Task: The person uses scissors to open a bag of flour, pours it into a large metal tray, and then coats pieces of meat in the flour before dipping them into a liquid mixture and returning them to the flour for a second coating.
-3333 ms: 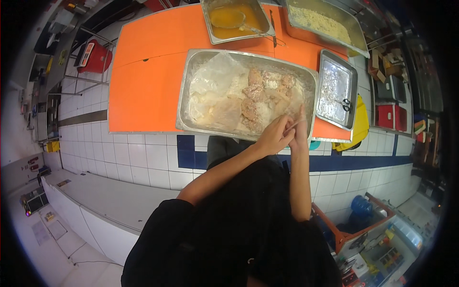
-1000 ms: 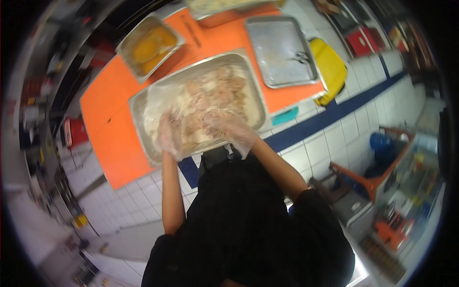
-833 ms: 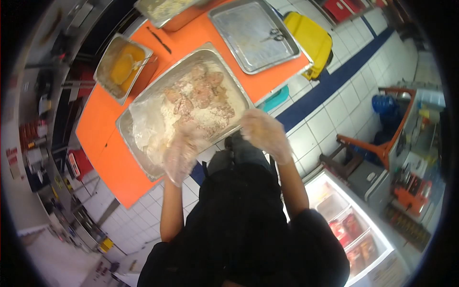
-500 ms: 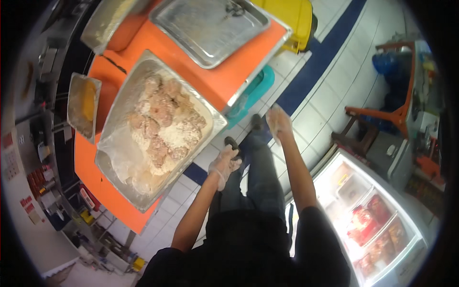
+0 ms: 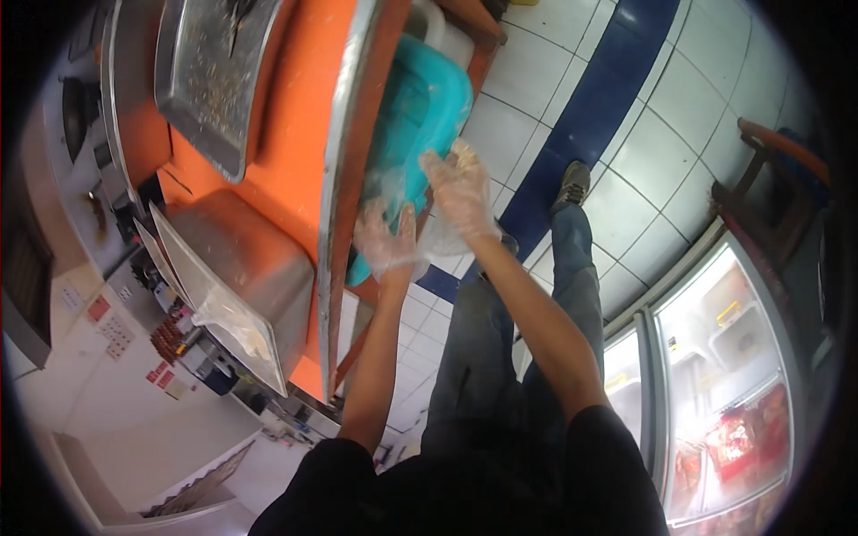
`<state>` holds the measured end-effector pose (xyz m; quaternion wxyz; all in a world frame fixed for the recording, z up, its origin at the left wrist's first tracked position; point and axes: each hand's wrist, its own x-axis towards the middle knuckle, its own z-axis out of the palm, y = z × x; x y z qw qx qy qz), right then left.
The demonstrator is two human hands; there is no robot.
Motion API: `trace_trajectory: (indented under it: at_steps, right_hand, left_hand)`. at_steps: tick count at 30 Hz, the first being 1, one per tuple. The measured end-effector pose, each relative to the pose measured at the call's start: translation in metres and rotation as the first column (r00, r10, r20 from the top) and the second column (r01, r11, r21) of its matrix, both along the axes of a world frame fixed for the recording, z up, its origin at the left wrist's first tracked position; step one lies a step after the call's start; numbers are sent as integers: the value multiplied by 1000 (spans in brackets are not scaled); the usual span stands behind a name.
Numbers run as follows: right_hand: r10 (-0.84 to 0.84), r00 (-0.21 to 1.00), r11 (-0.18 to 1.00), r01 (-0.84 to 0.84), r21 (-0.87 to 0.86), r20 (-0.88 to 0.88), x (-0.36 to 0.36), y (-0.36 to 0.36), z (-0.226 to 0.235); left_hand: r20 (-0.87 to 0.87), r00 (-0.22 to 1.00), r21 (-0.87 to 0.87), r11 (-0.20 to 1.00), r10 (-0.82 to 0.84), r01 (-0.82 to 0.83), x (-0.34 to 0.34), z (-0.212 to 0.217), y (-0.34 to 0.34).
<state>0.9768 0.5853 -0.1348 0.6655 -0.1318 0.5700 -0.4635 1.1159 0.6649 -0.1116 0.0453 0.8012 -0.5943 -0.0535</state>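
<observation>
Beside and below the table edge is a teal plastic tub (image 5: 444,92), partly hidden under the tabletop. My left hand (image 5: 388,239), in a clear plastic glove, is at the near part of its rim, with thumb and fingers on either side. My right hand (image 5: 462,192), gloved the same way, has its fingers curled at the tub's right rim. Clear, wrinkled plastic shows inside the tub by my left fingertips; whether it is a bag or a liner I cannot tell.
On the orange table (image 5: 290,107) stand a metal tray (image 5: 210,89) and a deep metal pan (image 5: 259,259) with pale flour at its rim. A lit glass-door fridge (image 5: 728,357) with red packs is at the right. White tiles (image 5: 626,214) and a blue stripe (image 5: 581,125) mark the floor.
My view has swung lower beside the table, so the pan's floured meat is out of sight. Both hands have come together at the teal tub, and the right foot has stepped forward.
</observation>
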Motion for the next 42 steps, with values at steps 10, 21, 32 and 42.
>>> trace_trajectory:
  at_steps: [10, 21, 32, 42]
  right_hand:
    - [221, 965, 949, -246, -198, -142, -45, -34, 3]
    - [66, 996, 989, -73, -125, -60, -51, -75, -17]
    - [234, 966, 962, -214, -169, 111, -35, -104, -104]
    - [152, 893, 979, -78, -186, 424, -2, -33, -101]
  left_hand:
    - [-220, 961, -43, 983, 166, -180, -39, -31, -3]
    - [-219, 949, -91, 964, 226, -251, -31, -59, 9]
    - [-620, 525, -92, 611, 583, -786, 72, -48, 98]
    - [-530, -847, 624, 657, -43, -424, 181, -108, 150]
